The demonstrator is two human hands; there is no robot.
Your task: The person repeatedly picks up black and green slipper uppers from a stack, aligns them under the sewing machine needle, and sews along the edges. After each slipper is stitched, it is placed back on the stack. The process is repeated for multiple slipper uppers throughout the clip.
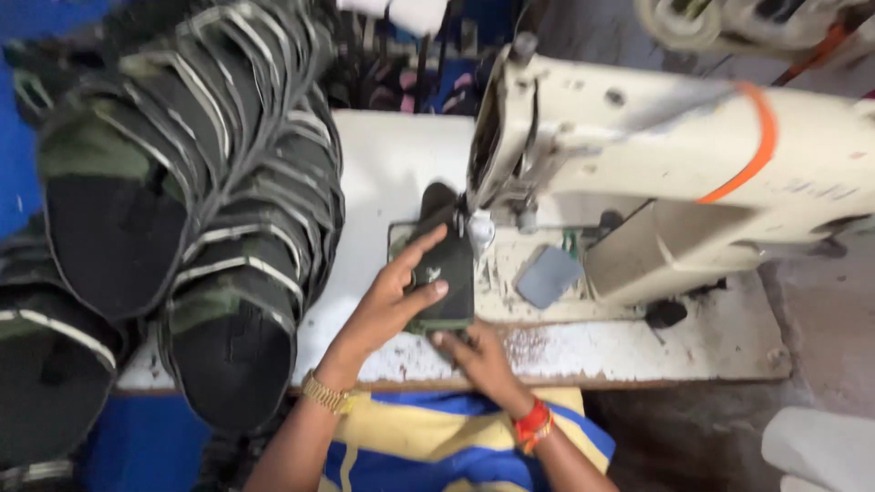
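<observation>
Feeding a dark green shoe piece (pixel 444 273) under the needle end of the cream sewing machine (pixel 638 155), it's pinned flat by the spread left hand (pixel 401 290) while its near edge is gripped by the right hand (pixel 474 353). Fingertips could easily get caught by the needle, being kept so close, and the leaning stacks of cut pieces (pixel 182 200) could be knocked over by an elbow

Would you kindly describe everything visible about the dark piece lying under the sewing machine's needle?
The dark piece is a flat, elongated, sole-shaped panel, black with an olive-green edge and a small pale mark. It looks like fabric or foam. It lies on the white table, its far end under the sewing machine. The left hand presses its top; the right hand holds its near end.
</observation>
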